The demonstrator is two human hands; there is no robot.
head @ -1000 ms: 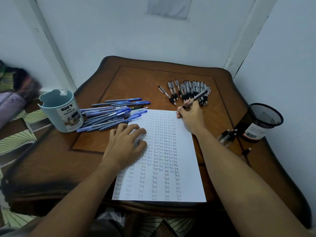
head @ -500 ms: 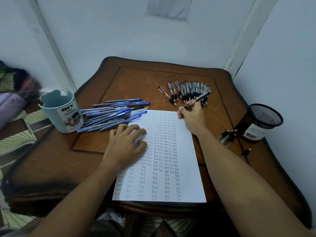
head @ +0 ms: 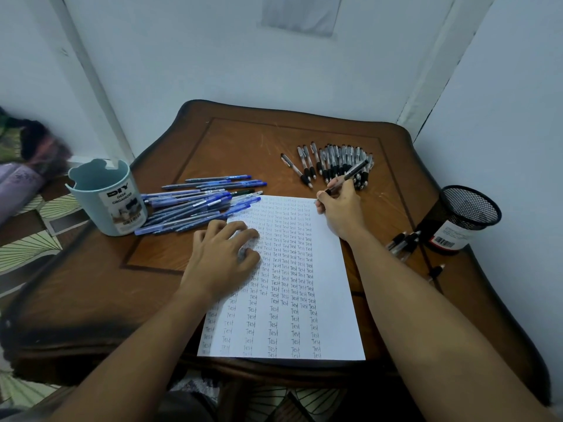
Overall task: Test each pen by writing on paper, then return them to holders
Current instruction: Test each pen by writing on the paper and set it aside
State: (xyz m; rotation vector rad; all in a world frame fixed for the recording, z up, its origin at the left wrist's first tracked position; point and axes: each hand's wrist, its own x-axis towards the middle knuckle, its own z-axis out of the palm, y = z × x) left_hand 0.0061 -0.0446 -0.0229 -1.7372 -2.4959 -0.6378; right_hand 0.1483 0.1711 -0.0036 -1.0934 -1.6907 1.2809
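Near the frame's centre, the left hand (head: pixel 221 258) rests with loosely spread fingers on the white paper sheet covered in "Test" columns (head: pixel 292 287) on the brown wooden worktop (head: pixel 91 300). Farther up at the sheet's top right corner, the right hand (head: pixel 340 208) pinches a black-and-silver pen (head: pixel 347 177), its tip at the paper. Beyond lie a black pen cluster (head: pixel 338 162), blue pens (head: pixel 198 205) at left, a pale blue holder (head: pixel 106 199) and a black mesh holder (head: pixel 466 214).

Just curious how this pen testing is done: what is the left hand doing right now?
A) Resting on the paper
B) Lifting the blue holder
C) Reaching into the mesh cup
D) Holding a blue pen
A: the left hand lies spread on the paper, holding nothing, while the right hand grips a black pen.
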